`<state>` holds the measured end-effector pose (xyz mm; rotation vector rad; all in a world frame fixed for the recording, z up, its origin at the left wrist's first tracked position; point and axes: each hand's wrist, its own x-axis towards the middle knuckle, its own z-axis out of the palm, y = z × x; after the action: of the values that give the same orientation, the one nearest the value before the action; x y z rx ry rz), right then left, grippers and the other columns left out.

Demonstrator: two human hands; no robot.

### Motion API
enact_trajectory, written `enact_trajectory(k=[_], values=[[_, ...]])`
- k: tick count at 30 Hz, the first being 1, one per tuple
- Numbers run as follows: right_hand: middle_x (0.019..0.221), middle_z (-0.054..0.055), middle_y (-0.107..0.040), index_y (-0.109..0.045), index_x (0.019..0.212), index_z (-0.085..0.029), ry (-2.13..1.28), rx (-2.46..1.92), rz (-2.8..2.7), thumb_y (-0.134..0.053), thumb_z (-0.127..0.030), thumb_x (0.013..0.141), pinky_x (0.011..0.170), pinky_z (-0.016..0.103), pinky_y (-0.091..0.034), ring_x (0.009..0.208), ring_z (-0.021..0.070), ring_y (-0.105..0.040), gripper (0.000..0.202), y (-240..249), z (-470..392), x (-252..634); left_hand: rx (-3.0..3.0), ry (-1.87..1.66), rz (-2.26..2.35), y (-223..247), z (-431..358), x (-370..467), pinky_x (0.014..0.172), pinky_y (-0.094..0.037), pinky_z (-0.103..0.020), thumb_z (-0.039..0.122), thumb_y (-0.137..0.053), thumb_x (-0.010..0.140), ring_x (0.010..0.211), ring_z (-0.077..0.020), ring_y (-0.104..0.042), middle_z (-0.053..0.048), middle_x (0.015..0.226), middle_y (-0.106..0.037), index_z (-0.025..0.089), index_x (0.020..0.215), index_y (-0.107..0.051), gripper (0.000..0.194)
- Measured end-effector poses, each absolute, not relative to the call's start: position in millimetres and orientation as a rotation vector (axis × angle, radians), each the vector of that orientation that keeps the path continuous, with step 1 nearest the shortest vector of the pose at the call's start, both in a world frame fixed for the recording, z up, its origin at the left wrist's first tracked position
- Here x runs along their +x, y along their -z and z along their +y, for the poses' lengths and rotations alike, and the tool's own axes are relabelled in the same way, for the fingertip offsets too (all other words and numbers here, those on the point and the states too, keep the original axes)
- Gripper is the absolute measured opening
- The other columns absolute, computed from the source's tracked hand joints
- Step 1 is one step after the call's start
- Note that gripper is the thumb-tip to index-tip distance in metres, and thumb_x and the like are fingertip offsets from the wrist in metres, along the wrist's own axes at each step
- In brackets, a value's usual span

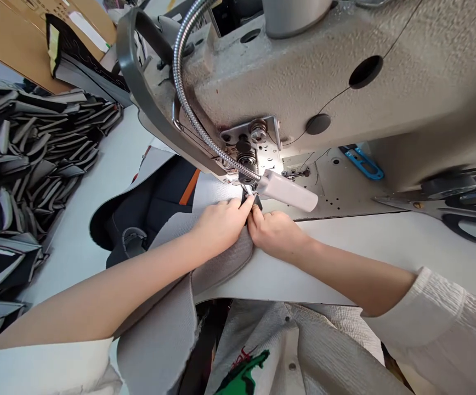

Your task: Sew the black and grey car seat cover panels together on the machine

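Note:
A grey and black padded fabric piece (168, 227) with an orange stripe lies under the sewing machine (238, 88), and its grey part hangs over the table's front edge. My left hand (221, 227) is closed on the fabric just left of the presser foot, index finger stretched toward the needle. Close beside it, my right hand (277, 233) pinches the fabric's edge near a small black part. The fingertips of both hands almost meet. A lit lamp (289, 192) on a bendable metal neck shines on the needle area and partly hides it.
Stacked dark and grey fabric pieces (36, 159) fill the left side. A blue thread snipper (363, 162) lies on the machine bed, with black-handled scissors (464, 211) at the right. A cardboard box (11, 33) stands at the back left.

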<state>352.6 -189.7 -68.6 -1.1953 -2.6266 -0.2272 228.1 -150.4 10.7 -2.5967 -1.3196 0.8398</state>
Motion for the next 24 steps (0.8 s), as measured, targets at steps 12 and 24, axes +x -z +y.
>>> enact_trajectory(k=[12, 24], values=[[0.119, 0.034, -0.055, -0.055, 0.121, 0.006, 0.094, -1.241, -2.640, -0.029, 0.001, 0.085, 0.050, 0.032, -0.037, 0.064, 0.0204, -0.059, 0.045, 63, -192, 355, -2.780, -0.949, -1.537, -22, -128, 249, 0.084, -0.049, -0.033, 0.017, -0.037, 0.085, 0.102, -0.0246, -0.061, -0.011, 0.110, -0.064, 0.019, 0.116, -0.057, 0.037], [0.120, 0.026, -0.054, -0.053, 0.120, -0.001, -0.127, -1.212, -2.553, -0.041, -0.015, 0.087, 0.067, 0.034, -0.043, 0.080, 0.0228, -0.057, 0.038, 67, -177, 369, -2.727, -0.681, -1.524, -3, -128, 238, 0.077, -0.049, -0.034, 0.016, -0.036, 0.084, 0.099, -0.0269, -0.062, -0.011, 0.108, -0.064, 0.019, 0.116, -0.058, 0.039]])
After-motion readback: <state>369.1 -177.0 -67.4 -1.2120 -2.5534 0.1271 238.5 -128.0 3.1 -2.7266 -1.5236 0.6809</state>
